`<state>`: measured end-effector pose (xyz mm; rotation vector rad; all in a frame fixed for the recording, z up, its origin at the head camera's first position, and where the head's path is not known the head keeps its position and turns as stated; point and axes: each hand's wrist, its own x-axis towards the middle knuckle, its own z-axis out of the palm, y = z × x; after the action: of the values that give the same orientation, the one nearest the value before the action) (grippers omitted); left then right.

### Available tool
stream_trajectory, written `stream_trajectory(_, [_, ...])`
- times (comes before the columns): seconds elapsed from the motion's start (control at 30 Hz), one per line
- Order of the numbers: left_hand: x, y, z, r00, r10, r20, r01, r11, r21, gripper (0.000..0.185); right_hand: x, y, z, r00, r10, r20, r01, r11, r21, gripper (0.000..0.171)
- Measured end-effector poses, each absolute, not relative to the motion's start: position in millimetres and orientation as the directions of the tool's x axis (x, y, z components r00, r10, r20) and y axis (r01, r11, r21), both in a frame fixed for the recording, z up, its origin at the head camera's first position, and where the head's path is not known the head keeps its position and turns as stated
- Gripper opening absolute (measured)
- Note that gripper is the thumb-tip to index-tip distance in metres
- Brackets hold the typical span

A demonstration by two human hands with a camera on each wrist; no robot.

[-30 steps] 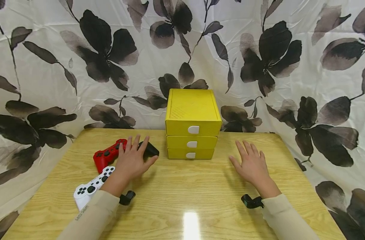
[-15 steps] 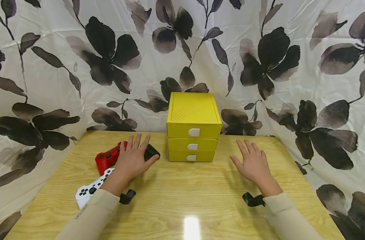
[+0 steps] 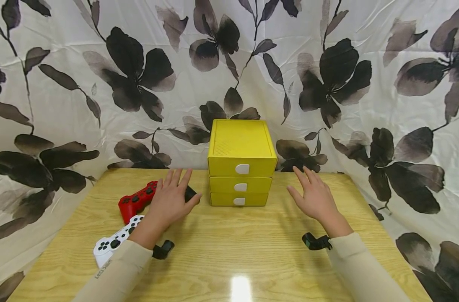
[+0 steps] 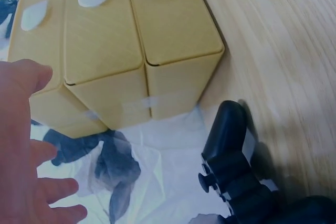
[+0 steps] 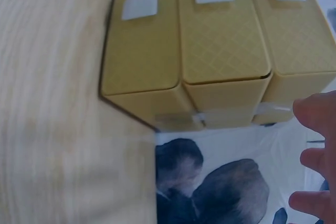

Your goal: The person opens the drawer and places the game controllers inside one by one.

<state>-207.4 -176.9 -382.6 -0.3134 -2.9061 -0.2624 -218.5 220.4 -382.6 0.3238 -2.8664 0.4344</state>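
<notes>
My left hand [image 3: 171,202] hovers with fingers spread, holding nothing. Partly hidden behind it in the head view is a black game controller [image 4: 239,166], which shows more fully on the table in the left wrist view. A red game controller [image 3: 138,200] and a white game controller [image 3: 114,242] lie to the left of that hand; the forearm covers part of the white one. On the right side my right hand [image 3: 317,199] is held over the table, fingers apart and nothing in them. Between the hands, farther back, stands a yellow three-drawer box [image 3: 242,142] with white tabs, all drawers closed.
The wooden table [image 3: 229,247] ends at a floral curtain [image 3: 229,63] just behind the drawer box. Small black wrist cameras [image 3: 163,250] hang at the inner side of both wrists. A bright light reflection lies near the front of the table.
The head view has tilted slightly, so the scene sits lower in the frame. My left hand has shifted a little to the right and covers more of the black controller.
</notes>
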Motion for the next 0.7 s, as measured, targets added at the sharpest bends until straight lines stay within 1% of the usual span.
stream_trajectory(0.23, [-207,-171,-379,-0.938,0.216,0.271,0.263,0.953,0.152,0.078,-225,217,-371,-0.955,-0.188,0.23,-0.258,0.909,-0.328,0.065])
stream_trajectory(0.4, [-207,-166,-377,-0.915,0.229,0.333,0.292,0.944,0.152,0.076,-231,214,-365,-0.958,-0.183,0.223,-0.258,0.887,-0.384,0.064])
stream_trajectory(0.7, [-204,-156,-372,-0.883,0.236,0.406,0.338,0.92,0.2,0.076,-240,209,-356,-0.956,-0.191,0.224,-0.28,0.826,-0.488,0.062])
